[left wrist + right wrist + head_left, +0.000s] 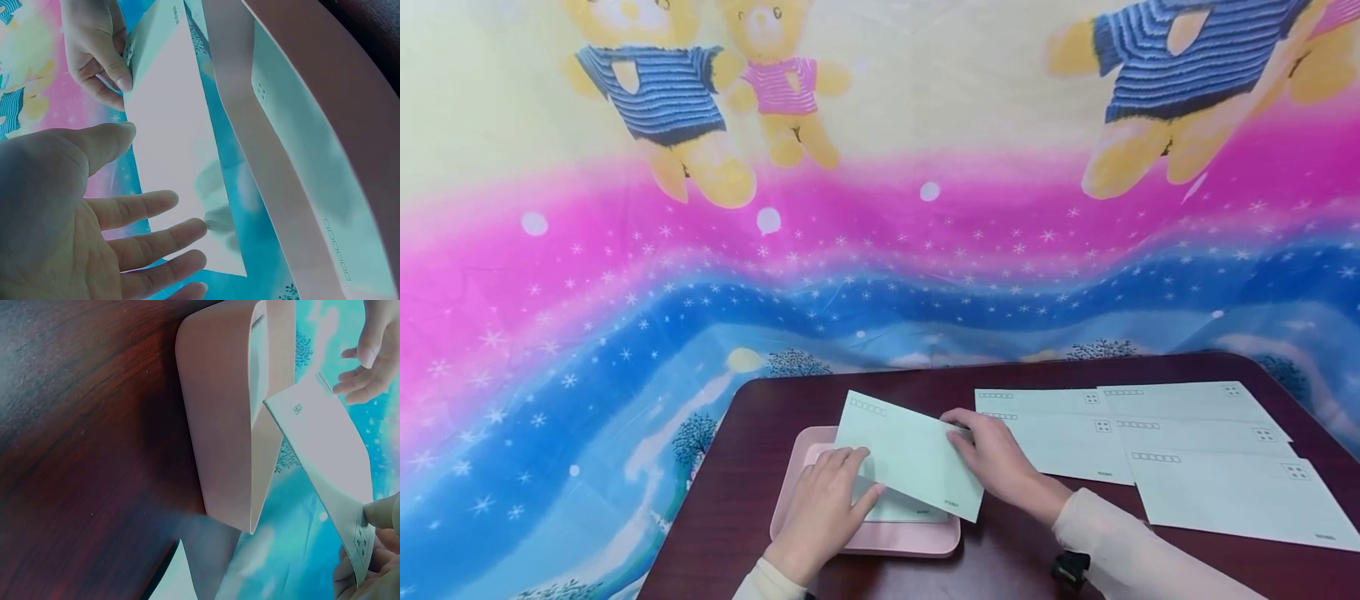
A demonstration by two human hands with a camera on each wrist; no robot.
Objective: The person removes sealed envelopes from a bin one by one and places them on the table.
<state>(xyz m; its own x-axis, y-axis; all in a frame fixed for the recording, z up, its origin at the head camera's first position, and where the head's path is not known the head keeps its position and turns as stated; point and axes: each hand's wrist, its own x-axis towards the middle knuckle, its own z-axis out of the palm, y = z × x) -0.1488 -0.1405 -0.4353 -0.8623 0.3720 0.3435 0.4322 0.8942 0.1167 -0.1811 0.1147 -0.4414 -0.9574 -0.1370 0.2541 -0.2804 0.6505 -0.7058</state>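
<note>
A pale green envelope (910, 458) with a row of small printed boxes is held tilted above a pink tray (917, 546). My right hand (1000, 462) pinches its right end between thumb and fingers, seen too in the right wrist view, where the thumb (382, 512) lies on the envelope (331, 444). Spread and fairly straight, the fingers of my left hand (826, 508) are at the envelope's left side; in the left wrist view that hand (106, 219) does not grip it, and contact is hard to tell. Another envelope (895, 508) lies inside the tray, partly covered.
To the right, several similar envelopes (1240, 496) lie overlapping in two columns on the dark red-brown table (730, 500). Behind the table's far edge hangs a cloth (880, 217) printed with bears and snowflakes.
</note>
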